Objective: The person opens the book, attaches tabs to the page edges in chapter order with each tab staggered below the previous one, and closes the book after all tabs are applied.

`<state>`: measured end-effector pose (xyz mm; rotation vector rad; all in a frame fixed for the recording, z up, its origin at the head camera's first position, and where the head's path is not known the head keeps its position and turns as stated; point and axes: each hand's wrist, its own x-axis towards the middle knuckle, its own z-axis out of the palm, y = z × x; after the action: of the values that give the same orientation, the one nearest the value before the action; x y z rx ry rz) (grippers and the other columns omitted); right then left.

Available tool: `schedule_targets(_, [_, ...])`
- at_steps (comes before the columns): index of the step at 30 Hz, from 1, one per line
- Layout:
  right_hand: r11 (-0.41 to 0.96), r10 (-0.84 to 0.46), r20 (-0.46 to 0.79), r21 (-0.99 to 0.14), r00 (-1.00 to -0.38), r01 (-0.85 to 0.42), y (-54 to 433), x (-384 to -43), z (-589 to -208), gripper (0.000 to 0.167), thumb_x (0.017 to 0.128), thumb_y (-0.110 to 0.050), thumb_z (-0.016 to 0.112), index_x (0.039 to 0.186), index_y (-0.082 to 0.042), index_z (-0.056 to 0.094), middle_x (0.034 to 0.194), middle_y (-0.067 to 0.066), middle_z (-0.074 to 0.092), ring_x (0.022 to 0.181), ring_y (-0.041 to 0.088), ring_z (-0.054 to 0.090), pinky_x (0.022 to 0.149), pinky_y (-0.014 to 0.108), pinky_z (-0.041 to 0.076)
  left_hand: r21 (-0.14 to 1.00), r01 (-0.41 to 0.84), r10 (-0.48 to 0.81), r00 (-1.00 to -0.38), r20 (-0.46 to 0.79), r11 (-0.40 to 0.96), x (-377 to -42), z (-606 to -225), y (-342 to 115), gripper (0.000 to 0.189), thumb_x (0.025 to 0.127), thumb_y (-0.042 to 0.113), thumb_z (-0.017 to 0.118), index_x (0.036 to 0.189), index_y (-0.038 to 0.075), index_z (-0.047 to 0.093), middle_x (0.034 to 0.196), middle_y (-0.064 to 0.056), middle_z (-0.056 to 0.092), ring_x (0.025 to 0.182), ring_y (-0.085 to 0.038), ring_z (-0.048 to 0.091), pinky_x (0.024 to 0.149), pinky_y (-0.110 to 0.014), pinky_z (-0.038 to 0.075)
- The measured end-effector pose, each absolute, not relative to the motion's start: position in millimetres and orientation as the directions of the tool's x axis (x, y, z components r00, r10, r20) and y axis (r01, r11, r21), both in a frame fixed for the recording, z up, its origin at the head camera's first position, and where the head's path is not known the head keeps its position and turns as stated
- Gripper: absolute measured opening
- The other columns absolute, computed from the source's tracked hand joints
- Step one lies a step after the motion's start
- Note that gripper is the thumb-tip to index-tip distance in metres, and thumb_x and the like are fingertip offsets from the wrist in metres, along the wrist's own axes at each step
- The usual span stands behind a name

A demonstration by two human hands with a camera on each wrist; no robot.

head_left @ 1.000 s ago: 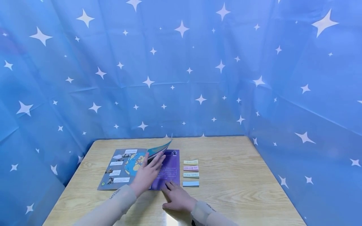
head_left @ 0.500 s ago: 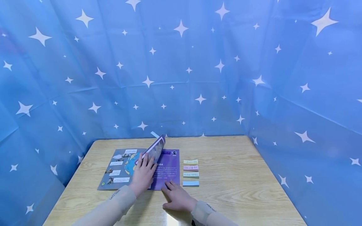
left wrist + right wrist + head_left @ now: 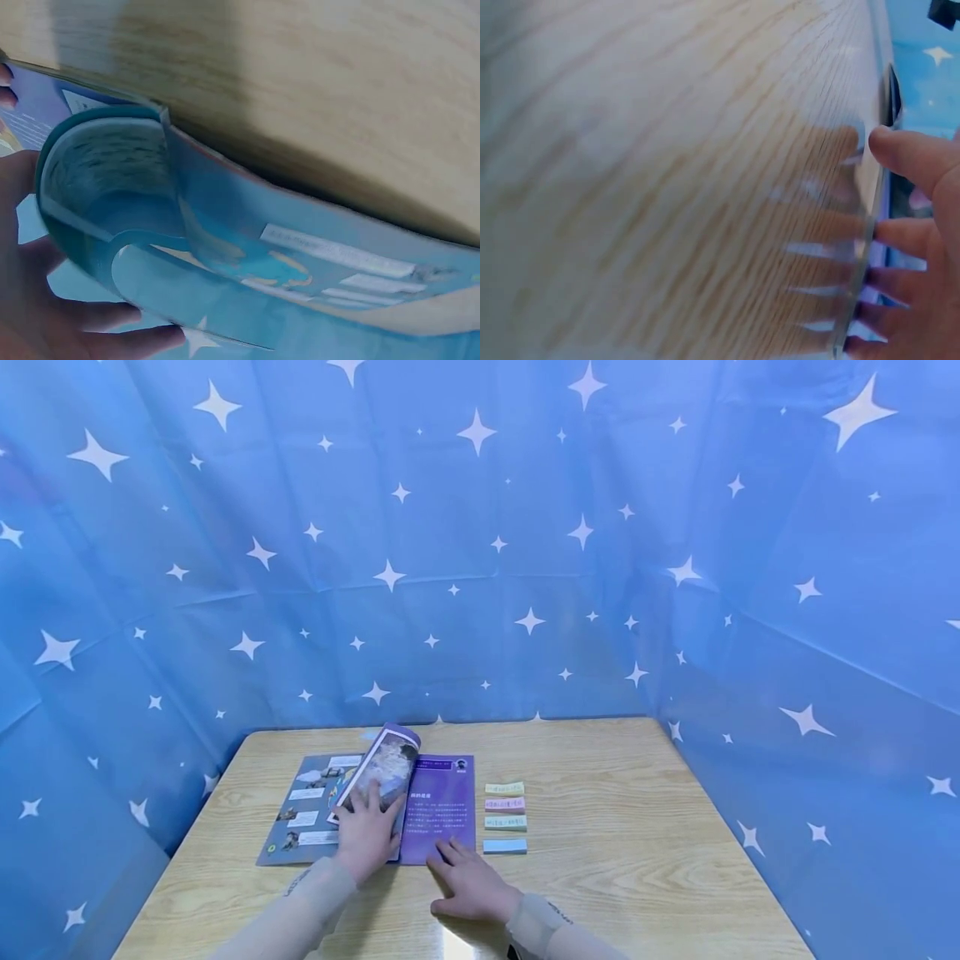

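Note:
An open magazine-style book [image 3: 446, 810] lies on the table, a purple printed page on its right and a grey page with a globe picture on its left. My left hand [image 3: 365, 835], fingers spread, presses on a turning leaf [image 3: 393, 766] with a framed picture. That leaf arches over toward the left page, and its curve shows in the left wrist view beside my left fingers [image 3: 97, 315]. At the near edge of the purple page rests my right hand [image 3: 474, 883], fingers extended. In the right wrist view its fingertips sit along the book's edge.
Several sticky-note strips, including a yellow one [image 3: 505, 789], a pink one [image 3: 505, 805] and a blue one [image 3: 505, 846], lie in a column right of the book. The wooden table [image 3: 637, 860] backs onto a blue star-patterned curtain [image 3: 480, 527].
My left hand has swung the leaf over from right to left, moving slightly left with it. More of the purple page is uncovered. The right hand has stayed in place.

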<state>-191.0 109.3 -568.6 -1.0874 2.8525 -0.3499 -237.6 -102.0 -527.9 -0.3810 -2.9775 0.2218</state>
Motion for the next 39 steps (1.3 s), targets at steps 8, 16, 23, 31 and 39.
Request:
schedule_targets(8, [0.723,-0.665,0.025,-0.231,-0.747,-0.651,108,-191,-569,0.071,0.086,-0.048,0.064,0.142,-0.009,0.049,0.149,0.02,0.039,0.137,0.04,0.034,0.11,0.045,0.032,0.055,0.113,0.111,-0.993,0.035,0.992,-244,-540,-117,0.082,0.08,0.053,0.071,0.151,0.03,0.036,0.147,-0.036,0.027,0.122,-0.06,0.038,0.082,-0.078,0.037])
schedule_targets(16, [0.723,-0.66,0.013,-0.26,-0.751,-0.64,108,-190,-567,0.071,0.085,-0.046,0.065,0.143,-0.008,0.048,0.149,0.021,0.038,0.137,0.041,0.033,0.111,0.047,0.031,0.194,0.038,0.047,-0.998,-0.044,0.98,-246,-546,-130,0.086,0.085,0.054,0.065,0.155,0.031,0.022,0.15,-0.037,0.019,0.126,-0.063,0.031,0.086,-0.081,0.03])
schedule_targets(23, [0.729,-0.655,0.003,-0.26,-0.755,-0.633,108,-191,-568,0.072,0.085,-0.048,0.065,0.144,-0.009,0.048,0.15,0.019,0.036,0.138,0.04,0.032,0.111,0.046,0.03,0.21,0.008,0.026,-0.996,-0.086,0.978,-246,-549,-136,0.085,0.087,0.058,0.059,0.156,0.028,0.019,0.151,-0.036,0.017,0.128,-0.063,0.027,0.087,-0.083,0.026])
schedule_targets(31, [0.737,-0.647,-0.011,-0.266,-0.762,-0.622,107,-192,-567,0.072,0.086,-0.047,0.065,0.144,-0.009,0.047,0.151,0.019,0.035,0.139,0.039,0.03,0.112,0.047,0.029,0.234,-0.015,0.016,-0.991,-0.13,0.972,-245,-556,-150,0.085,0.089,0.066,0.047,0.157,0.029,0.011,0.149,-0.038,0.02,0.127,-0.066,0.024,0.085,-0.085,0.022])
schedule_targets(39, [0.737,-0.647,-0.012,-0.265,-0.762,-0.622,107,-192,-565,0.072,0.085,-0.047,0.065,0.144,-0.009,0.047,0.152,0.019,0.034,0.139,0.039,0.03,0.112,0.046,0.028,0.261,-0.022,0.023,-0.985,-0.17,0.965,-245,-557,-161,0.086,0.089,0.071,0.041,0.157,0.028,0.009,0.148,-0.04,0.02,0.125,-0.069,0.022,0.087,-0.086,0.016])
